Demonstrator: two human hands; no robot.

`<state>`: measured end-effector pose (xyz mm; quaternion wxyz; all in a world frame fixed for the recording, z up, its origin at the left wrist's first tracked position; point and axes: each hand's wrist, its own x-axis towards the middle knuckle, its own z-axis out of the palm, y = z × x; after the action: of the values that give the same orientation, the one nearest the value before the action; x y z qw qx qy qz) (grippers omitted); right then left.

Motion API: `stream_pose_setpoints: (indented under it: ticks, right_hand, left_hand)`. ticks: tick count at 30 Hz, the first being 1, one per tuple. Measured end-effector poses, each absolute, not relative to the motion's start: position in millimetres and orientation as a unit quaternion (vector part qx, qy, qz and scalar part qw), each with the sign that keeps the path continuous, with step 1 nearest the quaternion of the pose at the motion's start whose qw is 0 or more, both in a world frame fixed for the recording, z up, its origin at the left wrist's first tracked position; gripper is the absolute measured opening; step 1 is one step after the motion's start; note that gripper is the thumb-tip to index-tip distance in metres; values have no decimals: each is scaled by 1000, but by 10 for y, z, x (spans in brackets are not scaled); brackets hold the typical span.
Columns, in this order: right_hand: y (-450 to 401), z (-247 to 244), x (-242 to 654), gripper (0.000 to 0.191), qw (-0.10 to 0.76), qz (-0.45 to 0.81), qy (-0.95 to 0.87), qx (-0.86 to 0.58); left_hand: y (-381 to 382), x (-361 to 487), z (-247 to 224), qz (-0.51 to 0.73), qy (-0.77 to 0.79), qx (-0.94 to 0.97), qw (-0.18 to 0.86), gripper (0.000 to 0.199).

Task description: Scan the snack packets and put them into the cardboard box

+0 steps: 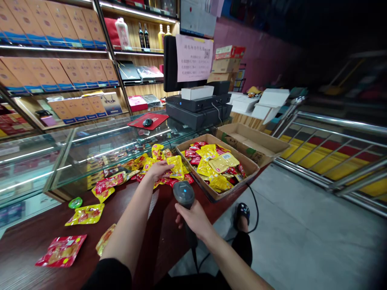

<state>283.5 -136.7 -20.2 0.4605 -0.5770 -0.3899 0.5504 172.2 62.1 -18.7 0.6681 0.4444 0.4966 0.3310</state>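
Note:
Reaching forward over the dark red counter (pixel 169 233), my left hand (pixel 160 170) has its fingers on a yellow snack packet (pixel 175 166) at the edge of a pile of red and yellow packets. My right hand (pixel 191 217) is wrapped round the handle of a black barcode scanner (pixel 184 195), its cable hanging below. Just right of the pile stands an open cardboard box (pixel 211 195) filled with similar packets. Near the counter's left side lie a red packet (pixel 63 250), a yellow packet (pixel 86 214) and a small green item (pixel 75 202).
Behind the pile runs a glass display case (pixel 99 141) with a mouse (pixel 147 122) on a red mat. A monitor (pixel 171 64) stands farther back. Another open carton (pixel 254 141) adjoins the filled box. Metal railings (pixel 332 149) stand at right.

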Motion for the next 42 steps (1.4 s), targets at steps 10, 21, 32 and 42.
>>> stream_pose_setpoints:
  ticks: [10, 21, 32, 42]
  right_hand:
    - [-1392, -230, 2798, 21, 466, 563, -378, -569]
    - [-1387, -265, 2797, 24, 480, 559, -381, -559]
    - [-1396, -235, 2795, 26, 483, 560, -379, -556]
    - [-1202, 65, 2999, 26, 599, 451, -387, -537]
  left_hand:
    - [634, 1715, -247, 313, 472, 463, 682, 45]
    - [584, 1711, -180, 306, 476, 460, 684, 40]
    - [573, 1737, -168, 306, 487, 435, 693, 48]
    - [461, 1671, 18, 285, 471, 487, 678, 40]
